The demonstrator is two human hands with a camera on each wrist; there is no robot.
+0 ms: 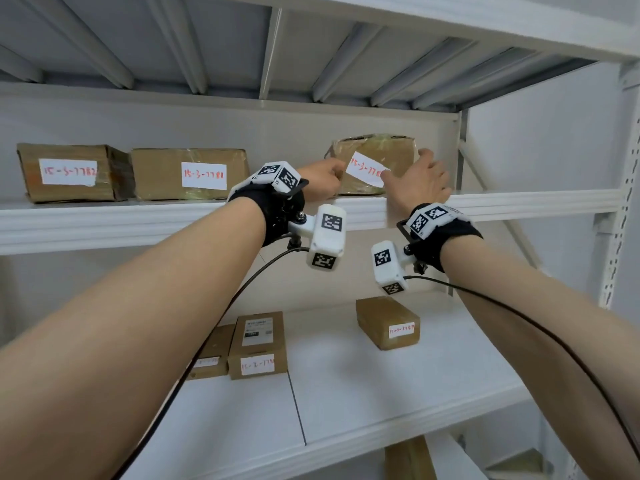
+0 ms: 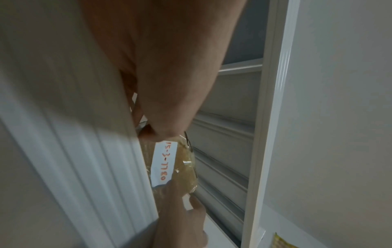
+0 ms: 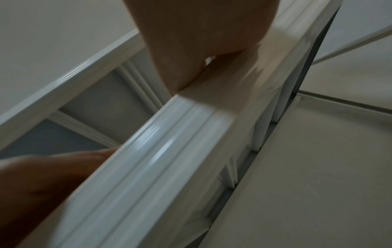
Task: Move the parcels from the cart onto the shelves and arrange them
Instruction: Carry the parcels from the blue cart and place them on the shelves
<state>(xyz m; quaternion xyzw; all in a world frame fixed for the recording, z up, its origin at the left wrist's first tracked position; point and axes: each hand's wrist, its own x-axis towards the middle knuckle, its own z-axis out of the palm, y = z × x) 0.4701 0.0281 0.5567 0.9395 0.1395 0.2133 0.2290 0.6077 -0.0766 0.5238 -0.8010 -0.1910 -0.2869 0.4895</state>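
Upper shelf, white metal, holds three brown parcels in a row. Far left: parcel labelled 15-3-7782. Just beside it, touching or nearly so: parcel labelled 15-3-7781. Well apart to the right, near the shelf's end post: tape-wrapped parcel labelled 15-3-7780, sitting on the shelf with its label tilted; the number reads fully in the left wrist view.

Left hand is at this parcel's left front edge, fingers curled in against the wrapping. Head view and left wrist view agree on the curl; grip appears to be on the parcel's corner. Right hand lies at the parcel's right side, fingers extended and loosely spread, palm toward the box, thumb across the lower right of the label. Right wrist view shows only the shelf's front rail and the heel of the hand; finger contact not resolvable there.

Lower shelf holds three more: a small box with printed sticker and handwritten label, a partly hidden box touching its left side, and a separate brown box further right.
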